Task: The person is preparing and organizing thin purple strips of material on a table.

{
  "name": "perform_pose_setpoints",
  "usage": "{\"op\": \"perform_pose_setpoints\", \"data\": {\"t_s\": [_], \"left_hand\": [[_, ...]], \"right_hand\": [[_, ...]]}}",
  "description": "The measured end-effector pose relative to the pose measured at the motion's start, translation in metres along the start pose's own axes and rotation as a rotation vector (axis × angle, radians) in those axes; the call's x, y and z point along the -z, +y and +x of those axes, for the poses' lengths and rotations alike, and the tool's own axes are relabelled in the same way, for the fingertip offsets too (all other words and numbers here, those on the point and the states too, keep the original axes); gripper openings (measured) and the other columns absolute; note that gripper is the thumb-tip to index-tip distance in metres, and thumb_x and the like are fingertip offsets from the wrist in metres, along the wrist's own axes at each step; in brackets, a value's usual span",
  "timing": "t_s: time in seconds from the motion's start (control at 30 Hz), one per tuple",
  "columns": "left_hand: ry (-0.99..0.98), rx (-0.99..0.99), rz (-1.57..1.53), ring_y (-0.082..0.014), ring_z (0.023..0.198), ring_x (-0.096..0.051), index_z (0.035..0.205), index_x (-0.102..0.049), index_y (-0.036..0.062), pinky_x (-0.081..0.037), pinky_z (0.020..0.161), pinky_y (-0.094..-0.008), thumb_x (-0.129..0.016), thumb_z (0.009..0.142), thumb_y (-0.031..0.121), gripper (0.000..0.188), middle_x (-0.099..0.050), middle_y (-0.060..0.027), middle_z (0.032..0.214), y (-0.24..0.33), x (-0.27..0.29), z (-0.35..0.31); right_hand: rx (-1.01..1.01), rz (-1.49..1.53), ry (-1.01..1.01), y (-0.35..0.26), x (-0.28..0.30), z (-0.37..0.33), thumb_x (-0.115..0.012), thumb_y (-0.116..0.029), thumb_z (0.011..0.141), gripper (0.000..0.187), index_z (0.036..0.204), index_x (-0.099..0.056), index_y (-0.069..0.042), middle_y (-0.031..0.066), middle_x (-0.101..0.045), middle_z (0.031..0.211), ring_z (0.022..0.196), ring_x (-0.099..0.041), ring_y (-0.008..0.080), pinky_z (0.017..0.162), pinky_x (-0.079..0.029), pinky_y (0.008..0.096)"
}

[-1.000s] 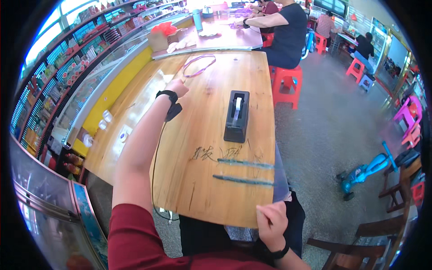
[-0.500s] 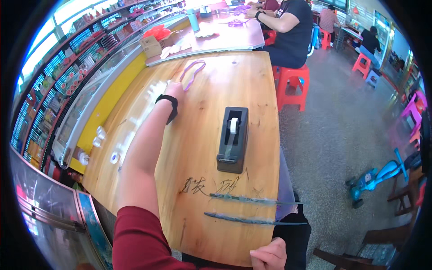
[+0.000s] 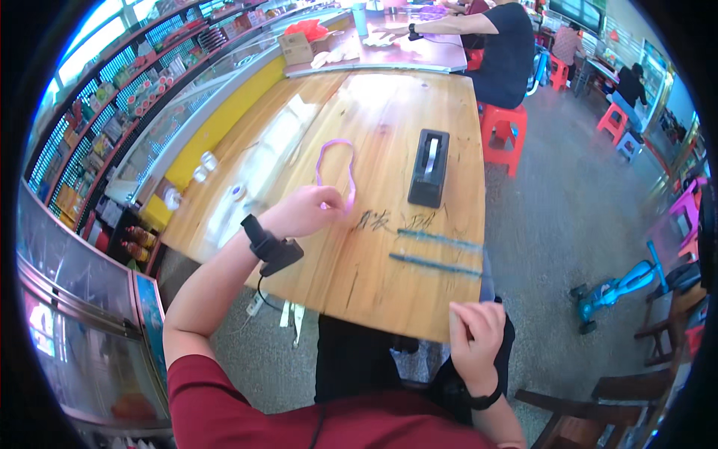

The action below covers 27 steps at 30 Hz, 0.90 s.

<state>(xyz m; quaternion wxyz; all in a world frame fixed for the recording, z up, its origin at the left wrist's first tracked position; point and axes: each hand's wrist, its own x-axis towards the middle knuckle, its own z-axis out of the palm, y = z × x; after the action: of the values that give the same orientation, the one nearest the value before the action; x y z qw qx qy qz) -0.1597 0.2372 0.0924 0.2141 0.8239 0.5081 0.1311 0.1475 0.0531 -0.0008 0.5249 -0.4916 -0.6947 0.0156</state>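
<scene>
My left hand (image 3: 305,212) is closed over the wooden table (image 3: 366,277), pinching the lower end of a thin purple loop (image 3: 352,168), a ribbon or band. The rest of the loop extends away from my fingers. My right hand (image 3: 479,340) is by the table's near right edge, its fingers curled in with nothing visible in them. Two narrow blue-green strips (image 3: 435,265) lie side by side just beyond it. Farther back stands a black tape dispenser (image 3: 428,192) with a white roll in it.
White rolls (image 3: 238,192) lie along the table's left side. A second table (image 3: 441,61) adjoins the far end, with a cardboard box (image 3: 296,49) on it. Another person sits there on a red stool (image 3: 502,135). A blue scooter (image 3: 617,288) and wooden chairs stand at right.
My left hand has drawn the purple loop back toward me and to the right. My right hand has come further into view. The whole view has shifted, showing my lap.
</scene>
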Motion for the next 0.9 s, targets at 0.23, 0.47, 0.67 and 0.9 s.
{"op": "perform_pose_setpoints", "data": {"t_s": [0.23,0.47,0.67,0.9], "left_hand": [[-0.362,-0.125,-0.395,-0.0123,0.078,-0.062,0.099,-0.063,0.0028,-0.049,0.071,-0.0264,-0.060,0.092,0.014,0.013,-0.067,-0.0049,0.084,0.077,-0.035,-0.088],[-0.592,-0.047,-0.883,-0.0146,0.083,-0.065,0.104,-0.058,-0.0003,-0.051,0.076,-0.0267,-0.054,0.098,0.014,0.016,-0.066,-0.0068,0.089,0.112,-0.051,-0.110],[-0.676,0.125,-1.239,-0.0145,0.082,-0.065,0.112,-0.055,0.0013,-0.052,0.075,-0.0269,-0.055,0.098,0.019,0.022,-0.065,-0.0069,0.089,0.128,-0.074,-0.115],[-0.504,-0.016,-1.091,-0.0091,0.062,-0.058,0.108,-0.060,0.0017,-0.048,0.058,-0.0213,-0.054,0.099,0.018,0.020,-0.062,-0.0020,0.080,0.145,-0.097,-0.122]], "right_hand": [[-0.180,0.313,-0.180,-0.065,-0.016,0.011,-0.069,0.002,0.079,0.034,0.113,-0.065,-0.002,0.0108,-0.063,0.100,0.076,-0.063,0.0174,0.069,-0.050,0.0274],[-0.377,0.484,-0.359,-0.073,0.001,-0.002,-0.065,-0.005,0.086,0.026,0.112,-0.066,-0.003,0.0099,-0.068,0.090,0.074,-0.066,0.0153,0.068,-0.052,0.0259],[-0.432,0.492,-0.161,-0.065,0.031,-0.006,-0.063,-0.003,0.090,0.015,0.103,-0.069,-0.002,0.0054,-0.067,0.080,0.065,-0.063,0.0097,0.059,-0.051,0.0233],[-0.499,0.586,-0.104,-0.050,0.058,-0.006,-0.062,-0.005,0.092,0.017,0.108,-0.067,-0.001,0.0039,-0.067,0.087,0.069,-0.063,0.0082,0.063,-0.052,0.0219]]}}
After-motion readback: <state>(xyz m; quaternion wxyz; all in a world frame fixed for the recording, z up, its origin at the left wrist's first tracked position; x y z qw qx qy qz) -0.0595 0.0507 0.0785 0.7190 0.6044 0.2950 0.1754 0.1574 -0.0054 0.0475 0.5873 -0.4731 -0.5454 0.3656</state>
